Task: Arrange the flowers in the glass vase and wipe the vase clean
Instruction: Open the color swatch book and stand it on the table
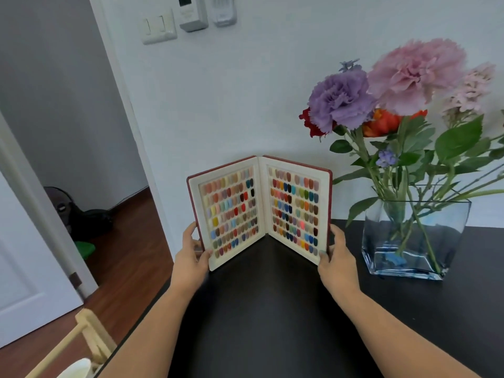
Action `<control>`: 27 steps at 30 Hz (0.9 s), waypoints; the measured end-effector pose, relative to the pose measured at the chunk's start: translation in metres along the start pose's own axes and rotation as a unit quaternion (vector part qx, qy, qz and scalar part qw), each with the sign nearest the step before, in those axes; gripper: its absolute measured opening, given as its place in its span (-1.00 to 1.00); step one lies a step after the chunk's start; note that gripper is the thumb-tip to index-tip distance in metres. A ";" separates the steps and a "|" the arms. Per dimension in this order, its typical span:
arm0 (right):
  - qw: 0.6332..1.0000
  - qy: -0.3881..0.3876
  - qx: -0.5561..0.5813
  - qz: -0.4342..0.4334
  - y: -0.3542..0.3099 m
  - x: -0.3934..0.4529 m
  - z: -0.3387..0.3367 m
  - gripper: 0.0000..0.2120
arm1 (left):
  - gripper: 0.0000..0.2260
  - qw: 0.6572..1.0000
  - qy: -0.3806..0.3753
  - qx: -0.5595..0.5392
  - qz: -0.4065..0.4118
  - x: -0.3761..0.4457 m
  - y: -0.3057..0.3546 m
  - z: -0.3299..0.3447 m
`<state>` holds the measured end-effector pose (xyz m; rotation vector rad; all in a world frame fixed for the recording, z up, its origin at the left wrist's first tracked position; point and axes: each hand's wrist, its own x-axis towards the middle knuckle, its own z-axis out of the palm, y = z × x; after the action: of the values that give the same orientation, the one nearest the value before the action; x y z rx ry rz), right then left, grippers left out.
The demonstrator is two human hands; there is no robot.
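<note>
A square glass vase (381, 241) with a little water stands on the black table (272, 309) at the right. Purple, pink and red flowers (387, 85) with green leaves rise from it. To its left an open red-covered colour sample book (260, 208) stands upright in a V, showing rows of coloured nail tips. My left hand (192, 255) grips the book's left cover edge. My right hand (336, 255) grips its right cover edge. Neither hand touches the vase.
The white wall behind carries a light switch (159, 27) and a wall panel (192, 12). At left, an open doorway shows wooden floor (128, 241) and a dark fan. A pale wooden frame (87, 334) sits at the lower left, beside the table's left edge.
</note>
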<state>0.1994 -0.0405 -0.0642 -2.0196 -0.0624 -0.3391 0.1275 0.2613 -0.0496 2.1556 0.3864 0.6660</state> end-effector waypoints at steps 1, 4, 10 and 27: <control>1.000 0.003 -0.003 -0.004 0.000 0.008 0.004 -0.31 | -0.31 1.000 0.006 0.004 -0.002 0.007 -0.001 0.002; 1.000 0.011 -0.006 0.009 0.001 0.032 0.013 -0.31 | -0.30 1.000 0.016 0.012 -0.006 0.027 -0.003 0.010; 0.999 0.022 -0.021 0.014 0.009 0.066 0.022 -0.29 | -0.29 1.000 0.011 0.010 -0.017 0.057 -0.008 0.022; 0.999 0.048 0.001 -0.006 0.019 0.114 0.043 -0.32 | -0.29 1.000 0.013 0.007 -0.017 0.100 -0.007 0.051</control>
<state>0.3211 -0.0236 -0.0689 -1.9991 -0.0150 -0.4423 0.2384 0.2816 -0.0488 2.1505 0.4408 0.6756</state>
